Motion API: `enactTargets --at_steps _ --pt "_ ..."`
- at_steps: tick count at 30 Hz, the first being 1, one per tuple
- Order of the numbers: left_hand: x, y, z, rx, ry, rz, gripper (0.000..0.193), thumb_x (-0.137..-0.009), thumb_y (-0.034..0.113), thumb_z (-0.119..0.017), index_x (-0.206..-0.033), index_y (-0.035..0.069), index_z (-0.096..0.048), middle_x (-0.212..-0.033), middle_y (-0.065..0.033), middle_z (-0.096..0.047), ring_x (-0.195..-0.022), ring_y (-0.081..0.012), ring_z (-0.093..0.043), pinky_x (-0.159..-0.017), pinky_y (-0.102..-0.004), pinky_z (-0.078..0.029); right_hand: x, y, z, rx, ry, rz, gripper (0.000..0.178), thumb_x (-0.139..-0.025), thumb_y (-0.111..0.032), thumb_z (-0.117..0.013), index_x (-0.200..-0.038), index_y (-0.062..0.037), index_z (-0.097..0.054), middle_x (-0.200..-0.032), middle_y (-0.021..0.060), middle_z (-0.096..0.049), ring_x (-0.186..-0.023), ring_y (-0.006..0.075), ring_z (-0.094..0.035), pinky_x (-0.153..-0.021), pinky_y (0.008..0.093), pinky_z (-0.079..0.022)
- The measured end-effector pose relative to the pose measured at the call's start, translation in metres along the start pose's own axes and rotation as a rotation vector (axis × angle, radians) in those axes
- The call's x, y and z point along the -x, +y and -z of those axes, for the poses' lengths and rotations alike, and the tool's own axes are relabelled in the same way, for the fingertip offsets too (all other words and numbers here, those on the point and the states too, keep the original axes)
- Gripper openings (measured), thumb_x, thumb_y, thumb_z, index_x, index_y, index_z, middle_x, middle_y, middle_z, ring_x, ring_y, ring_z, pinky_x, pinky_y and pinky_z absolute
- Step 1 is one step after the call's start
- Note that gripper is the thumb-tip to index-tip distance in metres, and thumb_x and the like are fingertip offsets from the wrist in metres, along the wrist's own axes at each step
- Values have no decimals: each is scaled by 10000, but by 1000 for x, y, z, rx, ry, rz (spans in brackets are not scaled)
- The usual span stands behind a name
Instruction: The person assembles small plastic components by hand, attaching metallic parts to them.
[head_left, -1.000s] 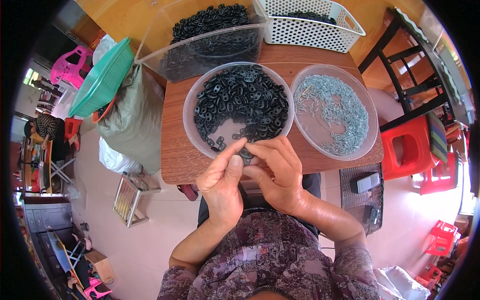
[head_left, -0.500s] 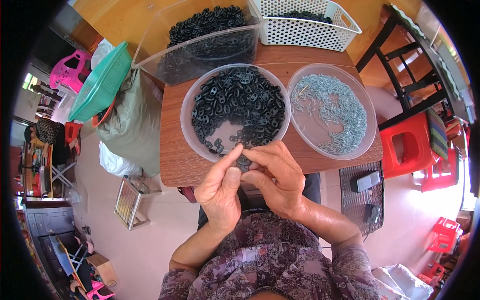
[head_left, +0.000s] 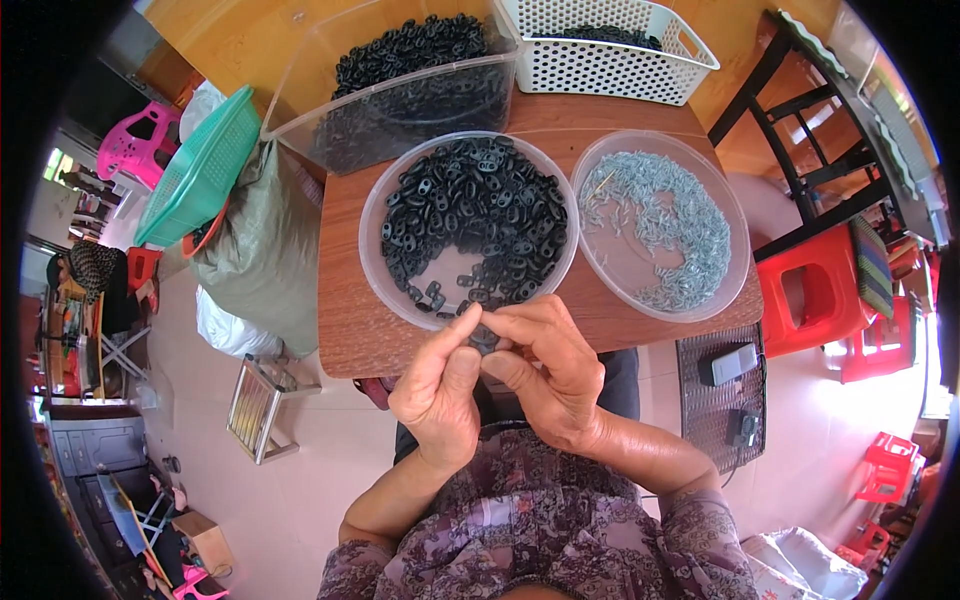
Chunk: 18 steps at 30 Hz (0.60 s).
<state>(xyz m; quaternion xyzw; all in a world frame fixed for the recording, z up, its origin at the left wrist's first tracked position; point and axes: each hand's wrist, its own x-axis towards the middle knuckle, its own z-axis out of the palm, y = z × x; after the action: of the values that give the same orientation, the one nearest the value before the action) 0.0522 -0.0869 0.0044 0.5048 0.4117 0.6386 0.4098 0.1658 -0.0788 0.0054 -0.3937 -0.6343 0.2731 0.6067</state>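
Just past the table's near edge, my left hand (head_left: 440, 395) and my right hand (head_left: 548, 370) meet at the fingertips. Between them they pinch a small black plastic piece (head_left: 484, 340), mostly covered by the fingers. Beyond the hands stands a round clear tub (head_left: 370, 240) of black oval two-holed plastic pieces (head_left: 490, 200), with a bare patch of its bottom showing near me. To its right lies a shallow clear round tub (head_left: 620, 285) holding many small silvery screws (head_left: 690, 230) and a thin yellowish stick.
At the table's (head_left: 345, 330) back stand a large clear bin (head_left: 290, 125) and a white perforated basket (head_left: 610, 75), both with black pieces. Left are a grey-green sack (head_left: 255, 260), a green basket (head_left: 195, 175) and a small metal stool (head_left: 265, 405). A red stool (head_left: 805, 300) stands right.
The fingertips have shifted slightly, and the right index finger now closes nearer the left fingertips over the black piece. The tubs have not moved on the table.
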Motion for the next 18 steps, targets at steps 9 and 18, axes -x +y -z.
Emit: enactTargets --at_steps 9,18 --pt "1 -1 3 54 -16 31 355 -840 160 -596 -1087 -89 -546 -1041 -131 -590 -933 -147 -544 -847 -259 -418 1 -1 -4 37 42 31 293 -697 -11 -660 -978 31 -588 -891 131 -587 -747 220 -526 -627 274 -440" --pt "4 -7 -1 15 39 -44 314 -843 159 -595 -1032 -90 -561 -1014 -127 -593 -887 -145 -546 -811 -256 -427 4 3 -12 66 113 97 285 -677 12 -648 -950 42 -575 -854 147 -580 -726 260 -533 -620 312 -450"
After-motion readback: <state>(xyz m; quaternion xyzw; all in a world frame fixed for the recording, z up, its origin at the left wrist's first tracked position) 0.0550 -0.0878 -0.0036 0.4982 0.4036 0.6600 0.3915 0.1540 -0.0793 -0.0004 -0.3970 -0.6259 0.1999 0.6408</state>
